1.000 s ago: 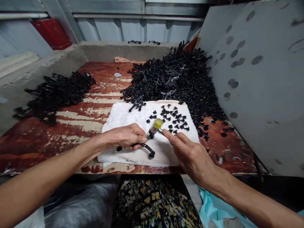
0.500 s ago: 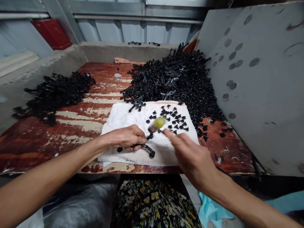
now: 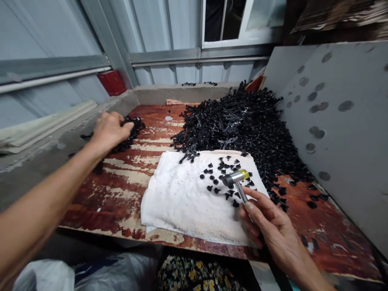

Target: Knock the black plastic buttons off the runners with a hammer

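Observation:
My left hand (image 3: 109, 131) reaches over the small heap of black plastic parts (image 3: 133, 131) at the left; its thumb stands apart from the fingers, whose tips are partly hidden, and nothing shows in its grasp. In my right hand (image 3: 269, 220) is a small two-faced hammer (image 3: 235, 178), one face black and the other yellow, held by its metal handle above the cloth. Under the hammer, several small black plugs (image 3: 209, 171) lie scattered over the right part of the folded white cloth (image 3: 182, 202).
A large pile of black parts (image 3: 230, 121) fills the back right of the worn red-brown table (image 3: 121, 194). Beside it leans a grey spotted board (image 3: 348, 141). A low concrete ledge (image 3: 178, 94) runs along the back, and a red box (image 3: 112, 83) sits at the back left.
My left hand has left the cloth for the left heap, and the black part it held there is gone from it. The hammer has lifted and stopped blurring. The view has tilted up.

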The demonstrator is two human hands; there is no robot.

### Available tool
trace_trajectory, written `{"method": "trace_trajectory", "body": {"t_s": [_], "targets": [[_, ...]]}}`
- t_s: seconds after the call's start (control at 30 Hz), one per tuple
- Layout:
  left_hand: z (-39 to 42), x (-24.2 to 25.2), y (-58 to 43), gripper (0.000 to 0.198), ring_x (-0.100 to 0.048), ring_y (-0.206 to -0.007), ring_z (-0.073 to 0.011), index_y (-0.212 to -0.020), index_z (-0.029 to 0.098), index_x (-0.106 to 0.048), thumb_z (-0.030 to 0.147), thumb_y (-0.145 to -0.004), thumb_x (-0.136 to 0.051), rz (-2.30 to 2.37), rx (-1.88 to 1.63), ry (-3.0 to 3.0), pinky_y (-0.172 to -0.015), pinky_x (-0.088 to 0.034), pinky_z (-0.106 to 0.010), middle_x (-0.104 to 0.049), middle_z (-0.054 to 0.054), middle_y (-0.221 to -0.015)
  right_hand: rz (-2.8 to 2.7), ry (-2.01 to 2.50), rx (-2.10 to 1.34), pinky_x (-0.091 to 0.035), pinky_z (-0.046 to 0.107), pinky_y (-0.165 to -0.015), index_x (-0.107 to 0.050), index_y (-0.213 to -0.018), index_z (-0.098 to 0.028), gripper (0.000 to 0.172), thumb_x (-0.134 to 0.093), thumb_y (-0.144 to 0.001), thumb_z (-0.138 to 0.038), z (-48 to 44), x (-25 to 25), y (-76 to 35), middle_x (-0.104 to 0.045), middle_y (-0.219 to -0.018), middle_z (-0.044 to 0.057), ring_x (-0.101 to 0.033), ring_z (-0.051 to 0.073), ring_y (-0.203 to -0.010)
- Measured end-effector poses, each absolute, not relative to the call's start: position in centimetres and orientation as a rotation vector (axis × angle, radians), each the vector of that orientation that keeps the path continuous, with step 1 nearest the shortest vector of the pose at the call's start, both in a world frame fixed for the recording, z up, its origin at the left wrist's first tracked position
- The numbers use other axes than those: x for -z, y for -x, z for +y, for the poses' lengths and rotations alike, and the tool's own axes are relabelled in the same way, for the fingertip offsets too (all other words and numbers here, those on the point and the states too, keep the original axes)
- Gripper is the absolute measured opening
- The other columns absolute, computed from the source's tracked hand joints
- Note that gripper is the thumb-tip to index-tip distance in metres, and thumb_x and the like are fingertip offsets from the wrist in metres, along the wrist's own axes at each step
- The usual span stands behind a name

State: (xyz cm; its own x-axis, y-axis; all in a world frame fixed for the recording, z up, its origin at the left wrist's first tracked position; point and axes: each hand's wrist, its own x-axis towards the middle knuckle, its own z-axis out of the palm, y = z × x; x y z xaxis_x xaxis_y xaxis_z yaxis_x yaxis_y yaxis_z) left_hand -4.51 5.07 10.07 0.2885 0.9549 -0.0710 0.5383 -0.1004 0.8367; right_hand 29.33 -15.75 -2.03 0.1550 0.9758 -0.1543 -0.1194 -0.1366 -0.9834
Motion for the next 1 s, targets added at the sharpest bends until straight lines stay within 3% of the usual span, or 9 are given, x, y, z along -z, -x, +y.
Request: {"method": "trace_trajectory", "body": {"t_s": [0.07,0.17,0.37,0.5,0.67,0.87,1.0], "targets": [[4.6,-8.0,1.6,0.013,-0.040,-0.055,-0.0108,-0.067,0.019,-0.058,0.025,-0.078,-0.060,1.653,-0.810,-2.065,-0.053,-0.022,-0.024,-0.051,0.003,-0.055,-0.897,1.311,-1.256,-0.027,0.018,-0.033,-0.059,-0.115,-0.023,0.056,-0.071,-0.074,-0.060,-15.7,2.2,-29.2,-0.058,-0.066,-0.003,-0.037,0.006,-0.039],[3.6,-4.0,-3.7,0.002,-0.048,-0.063,-0.0145,-0.071,0.019,-0.060,0.020,-0.073,-0.060,1.518,-0.570,-2.205,-0.059,-0.030,-0.025,-0.057,0.002,-0.065,-0.853,1.324,-1.270,-0.026,0.017,-0.032,-0.060,-0.115,-0.023,0.061,-0.074,-0.070,-0.062,-15.6,2.2,-29.2,-0.058,-0.065,-0.003,-0.036,0.006,-0.039],[4.2,-1.7,-7.0,0.017,-0.044,-0.056,-0.0124,-0.077,0.020,-0.052,0.007,-0.067,-0.055,1.486,-0.508,-2.135,-0.054,-0.029,-0.024,-0.047,0.006,-0.057,-0.795,1.332,-1.313,-0.026,0.017,-0.032,-0.061,-0.110,-0.022,0.064,-0.077,-0.064,-0.064,-15.6,2.2,-29.2,-0.057,-0.062,-0.004,-0.036,0.005,-0.038],[2.3,-3.2,-6.4,0.021,-0.045,-0.051,-0.0101,-0.090,0.017,-0.051,0.016,-0.071,-0.059,1.354,-0.586,-1.824,-0.048,-0.035,-0.022,-0.048,0.007,-0.059,-0.767,1.322,-1.352,-0.024,0.016,-0.032,-0.060,-0.101,-0.021,0.060,-0.078,-0.063,-0.064,-15.5,2.0,-29.2,-0.053,-0.059,-0.005,-0.034,0.005,-0.038],[-3.1,-3.1,-6.7,0.050,-0.047,-0.052,-0.0088,-0.103,0.014,-0.058,0.023,-0.058,-0.078,0.964,-0.460,-1.223,-0.047,-0.044,-0.022,-0.051,0.007,-0.061,-0.839,1.318,-1.370,-0.024,0.016,-0.033,-0.053,-0.080,-0.021,0.050,-0.074,-0.067,-0.065,-15.4,1.8,-29.4,-0.038,-0.049,-0.010,-0.027,0.004,-0.037],[-6.2,-1.6,-7.3,0.044,-0.057,-0.057,-0.0111,-0.088,0.016,-0.057,0.023,-0.055,-0.085,0.852,-0.370,-0.936,-0.049,-0.050,-0.023,-0.058,0.004,-0.063,-0.918,1.347,-1.368,-0.023,0.017,-0.033,-0.049,-0.077,-0.022,0.049,-0.070,-0.070,-0.066,-15.3,1.8,-29.6,-0.035,-0.049,-0.012,-0.024,0.004,-0.037],[-7.8,-0.8,-8.6,0.040,-0.059,-0.056,-0.0108,-0.085,0.018,-0.055,0.029,-0.061,-0.084,0.811,-0.389,-0.957,-0.052,-0.052,-0.023,-0.059,0.003,-0.063,-0.976,1.364,-1.359,-0.023,0.019,-0.033,-0.050,-0.079,-0.021,0.050,-0.069,-0.072,-0.067,-15.5,1.6,-29.3,-0.047,-0.060,-0.008,-0.027,0.004,-0.038]]}}
